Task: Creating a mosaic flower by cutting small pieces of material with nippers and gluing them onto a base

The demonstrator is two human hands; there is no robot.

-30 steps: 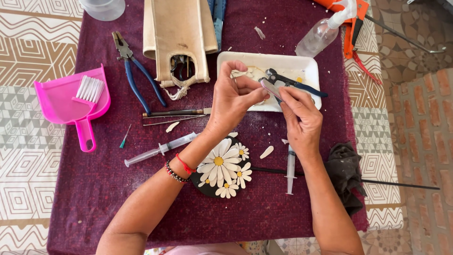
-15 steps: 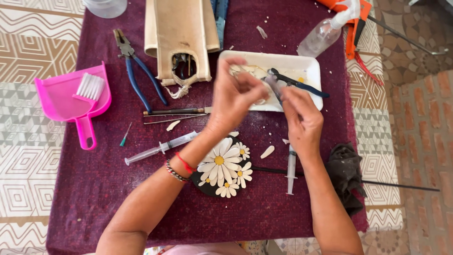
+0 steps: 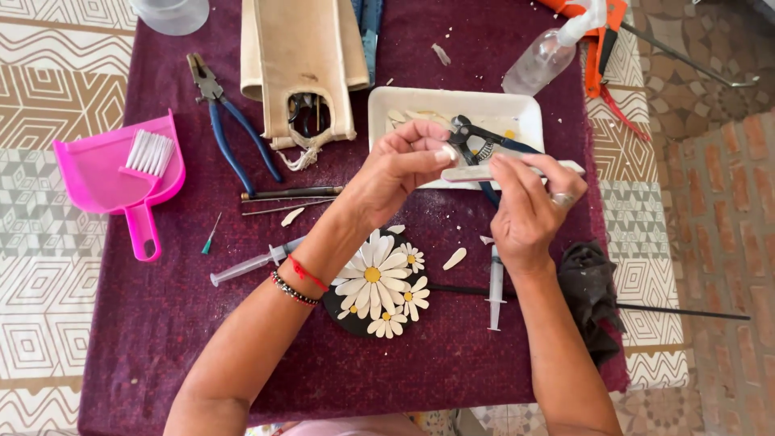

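Left hand [image 3: 400, 165] and right hand [image 3: 529, 202] pinch opposite ends of a pale strip [image 3: 484, 172], held level above the white tray [image 3: 420, 101]. Nippers [image 3: 472, 137] lie in the tray behind the hands; a daisy plaque [image 3: 379, 282] lies below them on the counter [image 3: 161, 339].

Cloth [image 3: 484, 355] near edge free; tray [image 3: 404, 101], syringes [image 3: 494, 282] obstruct.
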